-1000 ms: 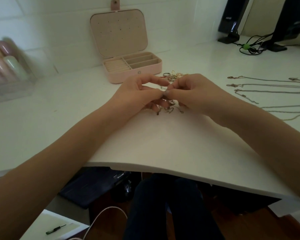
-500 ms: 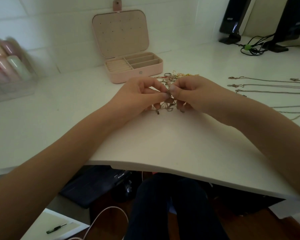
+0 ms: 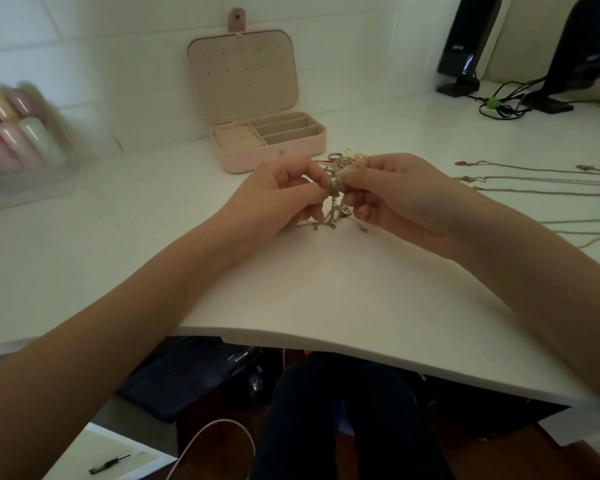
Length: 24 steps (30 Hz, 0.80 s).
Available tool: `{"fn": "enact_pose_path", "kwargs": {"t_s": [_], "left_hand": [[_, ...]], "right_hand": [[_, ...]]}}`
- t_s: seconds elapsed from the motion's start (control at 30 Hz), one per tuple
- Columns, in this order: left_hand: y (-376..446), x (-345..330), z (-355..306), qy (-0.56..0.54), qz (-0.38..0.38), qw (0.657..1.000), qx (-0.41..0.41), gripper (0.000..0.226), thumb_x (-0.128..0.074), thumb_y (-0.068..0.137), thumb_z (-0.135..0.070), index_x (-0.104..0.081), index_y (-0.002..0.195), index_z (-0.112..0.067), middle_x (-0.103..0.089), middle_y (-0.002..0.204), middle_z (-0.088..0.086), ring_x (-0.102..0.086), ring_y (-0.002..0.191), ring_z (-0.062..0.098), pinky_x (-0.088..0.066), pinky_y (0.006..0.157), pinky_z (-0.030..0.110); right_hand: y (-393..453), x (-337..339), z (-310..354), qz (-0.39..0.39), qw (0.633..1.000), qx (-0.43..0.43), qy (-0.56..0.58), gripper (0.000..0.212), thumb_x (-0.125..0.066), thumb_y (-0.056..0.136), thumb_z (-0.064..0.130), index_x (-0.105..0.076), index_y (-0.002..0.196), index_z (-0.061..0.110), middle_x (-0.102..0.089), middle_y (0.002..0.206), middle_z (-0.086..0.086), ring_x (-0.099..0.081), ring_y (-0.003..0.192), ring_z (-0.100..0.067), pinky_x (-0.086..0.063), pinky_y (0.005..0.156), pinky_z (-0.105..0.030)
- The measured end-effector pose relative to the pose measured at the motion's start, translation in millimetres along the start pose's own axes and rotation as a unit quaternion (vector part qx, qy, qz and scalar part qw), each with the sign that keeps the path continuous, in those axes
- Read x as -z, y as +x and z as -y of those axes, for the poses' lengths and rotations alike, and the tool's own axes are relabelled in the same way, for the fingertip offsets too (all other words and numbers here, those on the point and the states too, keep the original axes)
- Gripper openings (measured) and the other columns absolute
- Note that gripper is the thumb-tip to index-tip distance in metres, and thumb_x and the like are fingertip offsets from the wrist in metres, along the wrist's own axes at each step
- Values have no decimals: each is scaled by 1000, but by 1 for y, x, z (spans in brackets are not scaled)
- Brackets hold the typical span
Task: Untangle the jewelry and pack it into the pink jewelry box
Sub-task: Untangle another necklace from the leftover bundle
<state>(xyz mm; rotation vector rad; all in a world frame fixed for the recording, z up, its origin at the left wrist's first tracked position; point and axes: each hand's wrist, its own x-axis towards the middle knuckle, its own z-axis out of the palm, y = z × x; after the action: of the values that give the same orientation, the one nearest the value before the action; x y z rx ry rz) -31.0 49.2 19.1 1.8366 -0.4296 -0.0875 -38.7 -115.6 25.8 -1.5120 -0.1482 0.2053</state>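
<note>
Both hands' grip on tangled chains (image 3: pixel 333 211) | raised since earlier

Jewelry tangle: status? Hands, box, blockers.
Left hand and right hand both pinching the jewelry tangle above the desk. Pink jewelry box open, compartments look empty. Straightened chains laid out at right; nothing blocking.
</note>
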Motion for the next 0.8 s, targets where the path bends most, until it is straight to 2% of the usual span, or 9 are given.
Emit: {"fn": "enact_pose_path", "kwargs": {"t_s": [0.13,0.27,0.4,0.57,0.7,0.8], "left_hand": [[1,-1,1,-14,-11,1000,8,22,-51,92,0,-61,77,-14,-46,52,-5,-37,44,3,-28,45,15],[2,0,3,-8,-18,1000,-2,18,-57,92,-6,-60,76,-13,-44,50,-11,-34,49,4,-25,49,21],[3,1,3,7,-30,999,-18,18,-58,91,-4,-58,75,-13,-47,46,-16,-38,46,0,-29,48,14],[3,0,5,19,-36,998,-42,18,-61,90,-5,-61,74,-14,-55,52,-14,-48,51,-2,-34,52,12],[3,0,6,58,-56,995,-61,19,-63,89,-7,-64,73,-17,-57,56,-12,-50,54,-3,-36,54,11],[4,0,7,66,-74,993,-70,17,-62,88,-6,-64,73,-14,-57,60,-5,-51,54,-4,-36,55,10]], "right_hand": [[1,3,-1,-47,998,28,-25,11,-65,87,2,-60,78,6,-61,68,-3,-52,58,-7,-45,56,-15],[-1,4,-1,-62,995,57,-53,12,-69,83,-1,-59,82,6,-61,67,-3,-55,55,-8,-47,58,-17],[-1,5,-2,-71,987,79,-119,11,-71,83,3,-64,87,11,-66,75,-7,-58,60,-9,-51,61,-17],[0,2,-7,-125,928,174,-306,7,-71,85,16,-76,90,14,-72,80,2,-59,65,-1,-45,64,-11],[1,1,-8,-132,906,198,-351,8,-70,85,16,-77,86,15,-72,76,6,-64,68,-6,-46,61,-12],[-1,1,-8,-142,896,223,-355,7,-70,84,14,-76,85,15,-68,73,11,-60,66,1,-44,61,-8]]}}
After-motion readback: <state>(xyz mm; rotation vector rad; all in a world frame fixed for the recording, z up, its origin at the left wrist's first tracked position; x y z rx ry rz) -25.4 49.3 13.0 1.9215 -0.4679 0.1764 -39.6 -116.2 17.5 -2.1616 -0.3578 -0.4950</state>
